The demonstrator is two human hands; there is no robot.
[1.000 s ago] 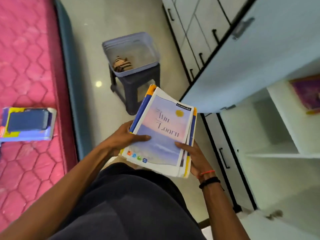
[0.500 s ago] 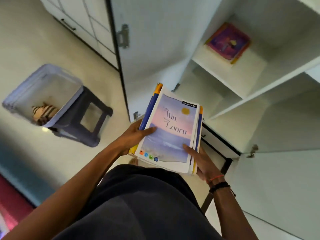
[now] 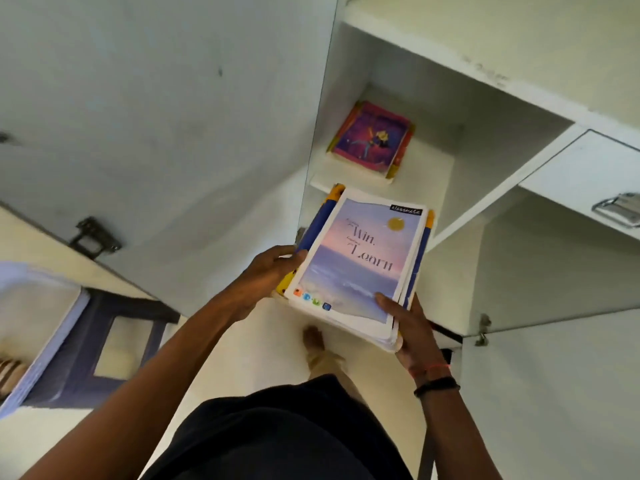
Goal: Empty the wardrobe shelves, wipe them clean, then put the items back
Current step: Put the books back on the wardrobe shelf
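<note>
At the open shelf [image 3: 426, 168]: stack of notebooks [image 3: 360, 265] held level, just short of it.
Left hand [image 3: 263, 282]: grips the stack's left edge.
Right hand [image 3: 408, 330]: thumb on cover, fingers beneath; the two-sided hold likely keeps loose books squared.
Shelf contents: pink book [image 3: 372, 138], lying flat.

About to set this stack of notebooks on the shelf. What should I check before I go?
1. Both hands grip the stack of notebooks, left hand and right hand: ok.
2. Wardrobe door open, off to the side: ok.
3. Bare room on the shelf beside the purple book: ok.
4. Stack edges squared: not ok, lower covers stick out.
5. Shelf wiped clean: cannot tell.
</note>
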